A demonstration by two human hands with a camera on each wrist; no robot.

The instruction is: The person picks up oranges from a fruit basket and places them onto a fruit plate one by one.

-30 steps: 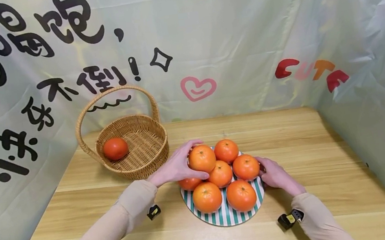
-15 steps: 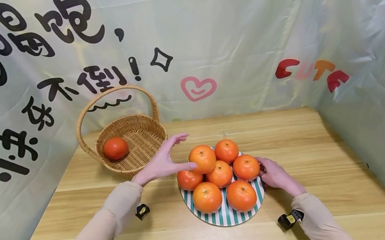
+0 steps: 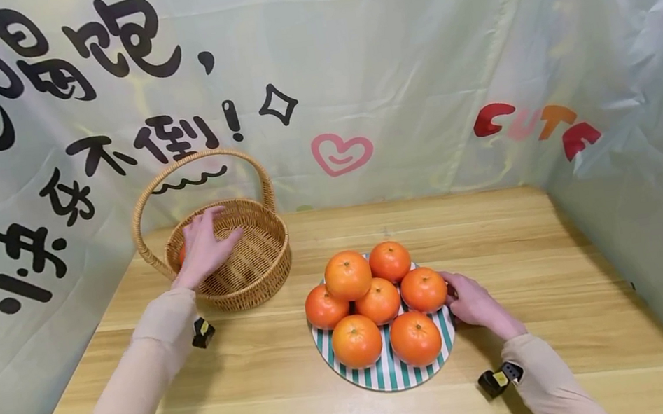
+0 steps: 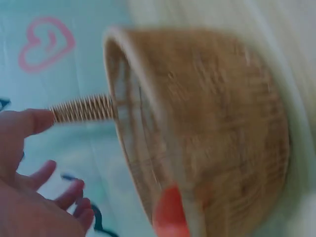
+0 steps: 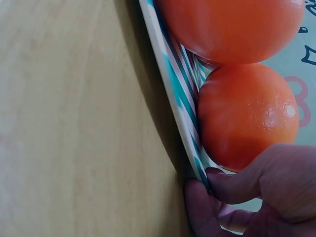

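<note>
My left hand is over the wicker basket, fingers spread and holding nothing. Beneath it, a red-orange fruit lies in the basket, mostly hidden by the hand; the left wrist view shows part of the fruit at the rim. To the right stands a round plate with green and white stripes, bearing several tangerines. One tangerine sits on top of others. At the plate's right edge, my right hand pinches the rim between thumb and fingers, close to a tangerine.
The basket's tall arched handle rises above its left and back sides. A wooden table carries everything. Printed cloth walls stand behind the table and along both sides.
My left hand has let go of the top tangerine, leaving it on the pile, and moved left over the basket. My right hand stays at the plate's rim.
</note>
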